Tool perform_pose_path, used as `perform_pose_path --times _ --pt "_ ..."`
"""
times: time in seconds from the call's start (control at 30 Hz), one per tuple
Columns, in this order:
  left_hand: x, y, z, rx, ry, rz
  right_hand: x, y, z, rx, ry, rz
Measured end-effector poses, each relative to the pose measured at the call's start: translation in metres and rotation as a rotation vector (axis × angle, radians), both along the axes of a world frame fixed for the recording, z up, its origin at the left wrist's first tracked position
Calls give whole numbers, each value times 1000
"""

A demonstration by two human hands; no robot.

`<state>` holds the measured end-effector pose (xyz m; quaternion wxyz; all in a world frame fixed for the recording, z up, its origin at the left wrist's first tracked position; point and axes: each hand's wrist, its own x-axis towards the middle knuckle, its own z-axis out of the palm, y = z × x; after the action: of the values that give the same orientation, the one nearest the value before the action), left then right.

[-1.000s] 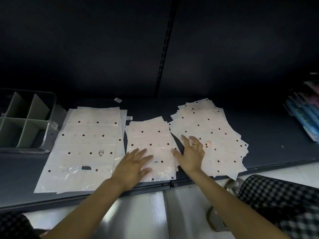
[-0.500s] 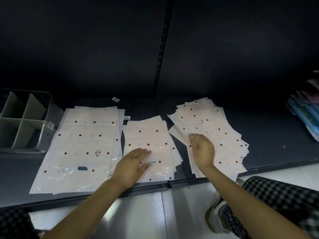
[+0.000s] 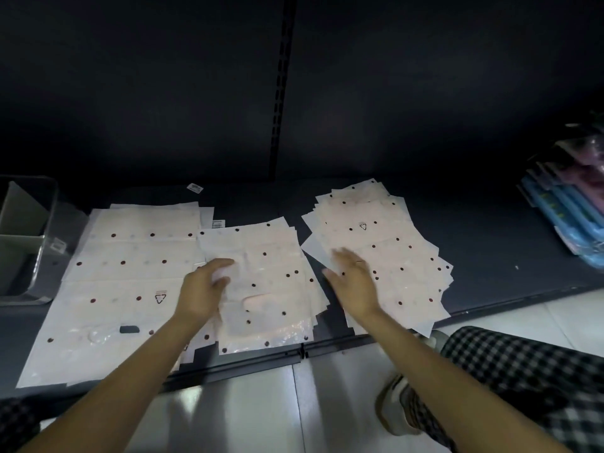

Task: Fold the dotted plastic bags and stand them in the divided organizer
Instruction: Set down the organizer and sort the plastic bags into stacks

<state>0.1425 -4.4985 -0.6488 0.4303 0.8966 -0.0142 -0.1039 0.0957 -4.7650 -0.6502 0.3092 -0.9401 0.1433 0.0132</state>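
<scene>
Three piles of bags on the shelf: left pile, middle pile, right pile; the front edges of the left and middle overhang. Your left hand lies flat, fingers relaxed, on the middle pile. Your right hand is spread, blurred, over the right pile. Organizer at left edge, cropped. Bare shelf at right.
</scene>
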Motion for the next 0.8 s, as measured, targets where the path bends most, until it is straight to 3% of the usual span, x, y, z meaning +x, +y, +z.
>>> perform_pose_path --times 0.1,0.23,0.37,0.43,0.57,0.63,0.7,0.8 --pt "5 8 -4 47 11 -97 -7 -60 -19 -284 207 -78" --pt "8 12 -9 34 54 -230 -22 -83 -37 -328 240 -27" --pt "7 11 -14 43 77 -281 -21 -75 -37 -225 61 -160" --pt "5 8 -12 41 67 -201 -17 -72 -33 -189 40 -218" --pt "2 3 -3 77 -173 33 -10 -57 -19 -44 -44 -323" --pt "2 -4 5 12 -207 13 -6 -38 -10 99 -174 -308" --pt "-1 -15 13 -110 -113 -116 -2 -13 -3 188 -249 -226" --pt "-8 -36 25 -309 129 -191 2 30 8 432 -196 -66"
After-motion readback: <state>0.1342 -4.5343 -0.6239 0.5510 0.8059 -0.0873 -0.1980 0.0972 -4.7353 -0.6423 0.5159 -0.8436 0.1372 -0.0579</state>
